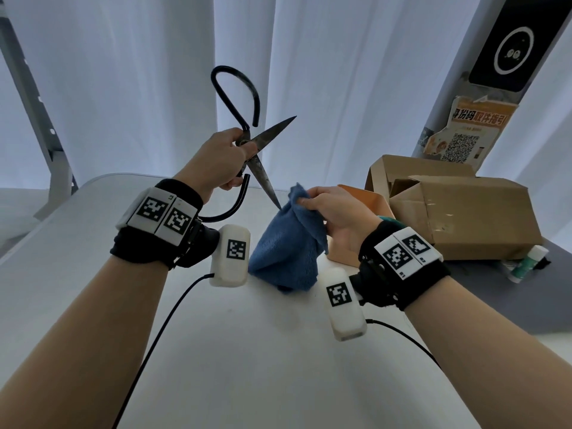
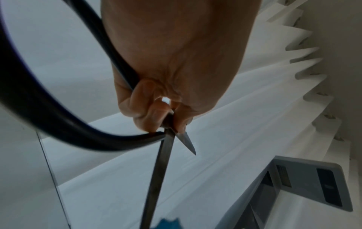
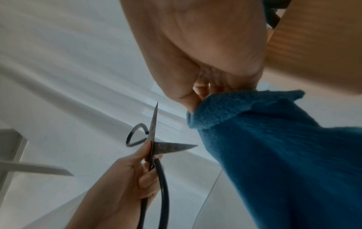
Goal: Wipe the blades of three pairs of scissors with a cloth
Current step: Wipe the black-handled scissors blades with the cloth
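Steel scissors (image 1: 251, 150), pinched at the pivot by the left hand (image 1: 213, 159), hang splayed above the table's (image 1: 93, 230) far edge so the right hand (image 1: 337, 215), gripping the blue cloth (image 1: 288, 249), can likely reach each blade.

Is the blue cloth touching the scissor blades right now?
Apart. In the right wrist view, pale background shows between the blue cloth and the nearest tip of the scissors; the head view alone makes them look closer.
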`<state>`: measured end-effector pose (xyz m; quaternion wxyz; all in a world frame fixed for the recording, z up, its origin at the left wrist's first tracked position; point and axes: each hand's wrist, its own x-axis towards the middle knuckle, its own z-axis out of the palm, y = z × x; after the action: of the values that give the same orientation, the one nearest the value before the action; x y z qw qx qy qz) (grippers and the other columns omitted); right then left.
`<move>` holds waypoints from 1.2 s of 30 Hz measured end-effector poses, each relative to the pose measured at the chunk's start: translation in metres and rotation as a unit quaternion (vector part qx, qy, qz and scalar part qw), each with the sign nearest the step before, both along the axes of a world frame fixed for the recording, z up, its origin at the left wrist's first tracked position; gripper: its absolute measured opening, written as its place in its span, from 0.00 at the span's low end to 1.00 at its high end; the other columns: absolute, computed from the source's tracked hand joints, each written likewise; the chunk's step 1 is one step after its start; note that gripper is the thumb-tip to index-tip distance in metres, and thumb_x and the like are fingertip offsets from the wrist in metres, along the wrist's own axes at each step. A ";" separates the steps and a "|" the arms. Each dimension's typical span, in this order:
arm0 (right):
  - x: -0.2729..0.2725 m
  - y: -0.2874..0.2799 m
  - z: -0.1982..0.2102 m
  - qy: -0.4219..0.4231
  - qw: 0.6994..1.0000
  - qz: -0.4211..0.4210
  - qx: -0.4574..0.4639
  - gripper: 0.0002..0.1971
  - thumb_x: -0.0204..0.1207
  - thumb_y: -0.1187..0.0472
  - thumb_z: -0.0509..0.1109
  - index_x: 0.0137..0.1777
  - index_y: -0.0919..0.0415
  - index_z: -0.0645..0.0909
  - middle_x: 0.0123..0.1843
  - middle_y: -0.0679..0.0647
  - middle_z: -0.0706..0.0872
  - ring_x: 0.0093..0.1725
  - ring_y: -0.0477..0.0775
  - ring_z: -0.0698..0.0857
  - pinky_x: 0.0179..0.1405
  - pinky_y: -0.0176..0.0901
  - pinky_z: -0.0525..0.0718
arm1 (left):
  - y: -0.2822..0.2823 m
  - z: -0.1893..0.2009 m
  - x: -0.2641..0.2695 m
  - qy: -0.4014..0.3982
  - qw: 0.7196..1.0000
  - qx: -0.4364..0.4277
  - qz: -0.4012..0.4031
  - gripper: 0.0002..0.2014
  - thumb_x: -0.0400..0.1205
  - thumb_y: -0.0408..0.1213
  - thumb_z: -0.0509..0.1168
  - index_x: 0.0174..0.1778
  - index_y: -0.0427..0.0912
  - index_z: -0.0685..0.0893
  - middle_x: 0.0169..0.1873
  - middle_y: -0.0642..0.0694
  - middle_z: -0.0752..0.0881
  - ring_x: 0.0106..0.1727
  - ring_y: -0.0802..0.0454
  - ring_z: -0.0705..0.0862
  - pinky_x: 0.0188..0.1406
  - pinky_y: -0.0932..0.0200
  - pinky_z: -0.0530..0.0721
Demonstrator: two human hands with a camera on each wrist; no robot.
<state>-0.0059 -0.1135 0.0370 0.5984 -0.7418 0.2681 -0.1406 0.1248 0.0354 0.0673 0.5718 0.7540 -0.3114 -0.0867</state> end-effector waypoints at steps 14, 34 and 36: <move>0.022 0.025 0.005 -0.110 0.991 0.012 0.075 0.07 0.77 0.60 0.77 0.44 0.64 0.86 0.46 0.64 0.90 0.45 0.58 0.90 0.53 0.51 0.89 | -0.014 -0.003 -0.017 0.011 0.996 0.033 -0.084 0.08 0.90 0.42 0.60 0.48 0.45 0.78 0.40 0.39 0.76 0.19 0.55 0.68 0.17 0.65 0.65; 0.009 0.016 -0.005 -0.036 0.998 0.056 -0.014 0.06 0.79 0.64 0.74 0.51 0.67 0.84 0.46 0.61 0.86 0.47 0.56 0.85 0.58 0.53 0.87 | -0.001 0.000 -0.004 0.033 0.999 -0.016 -0.014 0.10 0.90 0.39 0.60 0.60 0.37 0.82 0.35 0.44 0.72 0.21 0.54 0.69 0.21 0.65 0.69; 0.009 0.014 -0.004 -0.020 0.998 0.059 -0.017 0.03 0.80 0.65 0.73 0.50 0.66 0.84 0.45 0.61 0.86 0.47 0.56 0.85 0.58 0.53 0.86 | -0.001 0.000 -0.004 0.031 0.999 -0.018 -0.013 0.09 0.90 0.39 0.60 0.58 0.38 0.81 0.33 0.45 0.71 0.20 0.54 0.68 0.19 0.66 0.67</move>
<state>0.0029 -0.0993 0.0330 0.5984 -0.7633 0.2092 -0.1243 0.1212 0.0346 0.0671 0.5932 0.7368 -0.3047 -0.1116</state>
